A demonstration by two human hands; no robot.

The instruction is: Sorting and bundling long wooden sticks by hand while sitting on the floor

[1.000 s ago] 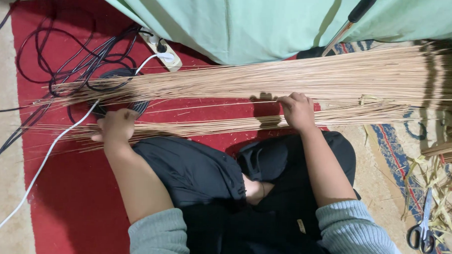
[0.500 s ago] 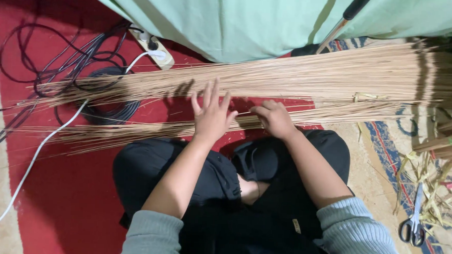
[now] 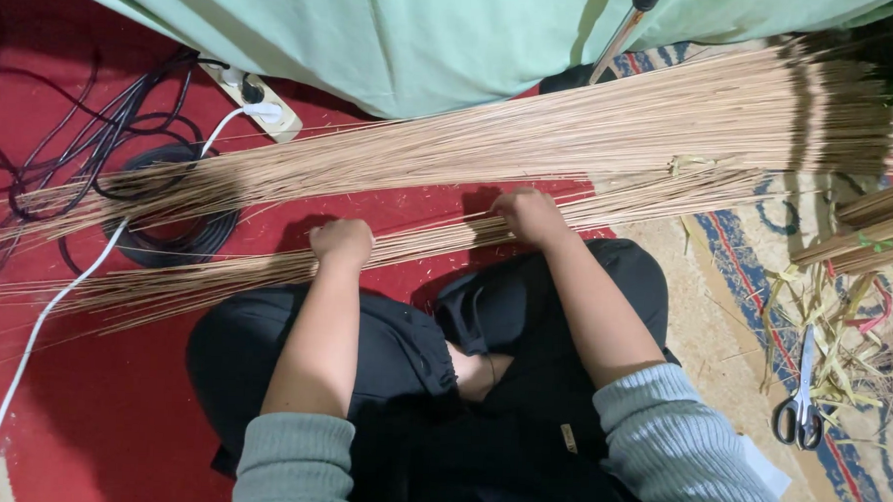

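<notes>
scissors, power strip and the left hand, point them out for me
scissors point(image 3: 800, 407), head view, on the blades just above the dark handles
power strip point(image 3: 259, 106), head view, on the middle of its pale body
left hand point(image 3: 342, 241), head view, on the back of the hand

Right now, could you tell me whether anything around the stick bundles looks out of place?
Yes: dark cables and a white power strip lie under the thin sticks, and scissors sit among loose leaf scraps.
</notes>
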